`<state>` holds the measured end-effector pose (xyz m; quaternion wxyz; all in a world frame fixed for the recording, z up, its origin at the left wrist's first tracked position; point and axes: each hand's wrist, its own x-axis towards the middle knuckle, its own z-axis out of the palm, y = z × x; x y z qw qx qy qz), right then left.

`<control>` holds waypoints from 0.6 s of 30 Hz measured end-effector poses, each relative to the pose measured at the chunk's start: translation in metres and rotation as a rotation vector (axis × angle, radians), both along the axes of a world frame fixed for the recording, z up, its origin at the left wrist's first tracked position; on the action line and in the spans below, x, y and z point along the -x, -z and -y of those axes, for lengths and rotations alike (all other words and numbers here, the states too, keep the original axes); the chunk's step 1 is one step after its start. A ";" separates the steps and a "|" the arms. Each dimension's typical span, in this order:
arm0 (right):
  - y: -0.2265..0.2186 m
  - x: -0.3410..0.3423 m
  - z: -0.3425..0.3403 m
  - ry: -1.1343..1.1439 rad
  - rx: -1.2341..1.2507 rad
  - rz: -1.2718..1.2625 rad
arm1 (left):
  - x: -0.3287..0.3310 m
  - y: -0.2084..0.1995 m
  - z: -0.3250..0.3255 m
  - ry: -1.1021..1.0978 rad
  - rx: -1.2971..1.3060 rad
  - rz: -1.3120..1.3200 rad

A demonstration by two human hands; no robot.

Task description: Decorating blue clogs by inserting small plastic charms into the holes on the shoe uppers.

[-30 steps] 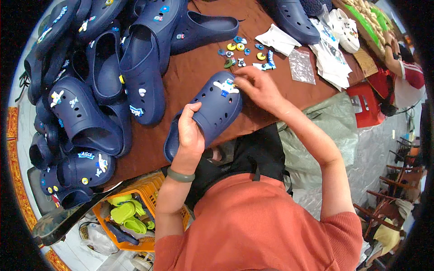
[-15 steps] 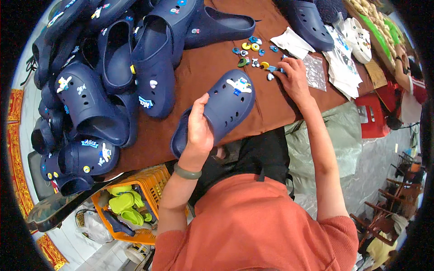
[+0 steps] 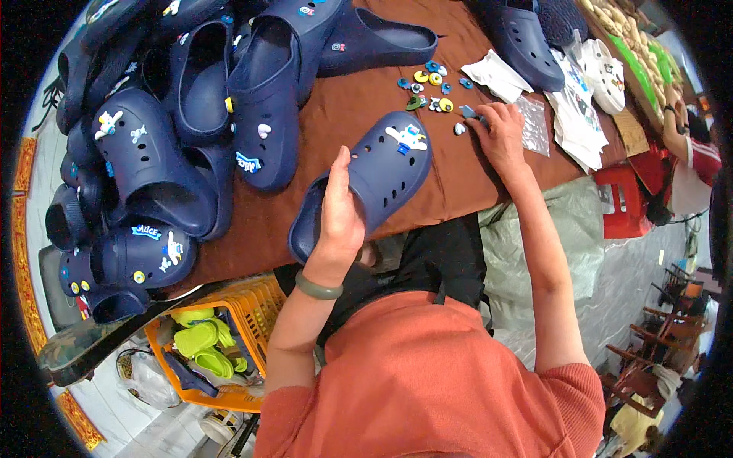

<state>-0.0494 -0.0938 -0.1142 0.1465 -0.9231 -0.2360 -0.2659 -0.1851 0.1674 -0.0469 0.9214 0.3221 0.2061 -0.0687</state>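
My left hand (image 3: 341, 210) grips a dark blue clog (image 3: 391, 166) by its side, thumb up along the edge, with the toe pointing away to the right. A white figure charm (image 3: 406, 138) is fixed near the clog's toe. Over the brown cloth, my right hand (image 3: 502, 136) has its fingertips pinched on a small blue shoe charm (image 3: 467, 111), partly hidden by the fingers. Beside it lies a small white charm (image 3: 459, 129). Several loose charms (image 3: 434, 79), blue, yellow, green and white, are scattered just to the left.
Decorated dark blue clogs (image 3: 153, 164) are heaped at left on the brown cloth (image 3: 328, 107). White sheets (image 3: 574, 114), a clear plastic bag (image 3: 534, 126) and a white clog (image 3: 605, 76) lie at right. Below stand an orange crate (image 3: 256, 313) with lime-green clogs and a red stool (image 3: 622, 202).
The blue charm at my right fingertips has shifted slightly, away from the yellow one beside it. My left hand still holds the clog, its thumb now straighter. The view has moved a little.
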 end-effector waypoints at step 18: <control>-0.036 -0.003 -0.053 -0.004 -0.368 -0.538 | 0.003 0.003 -0.006 0.096 0.075 0.138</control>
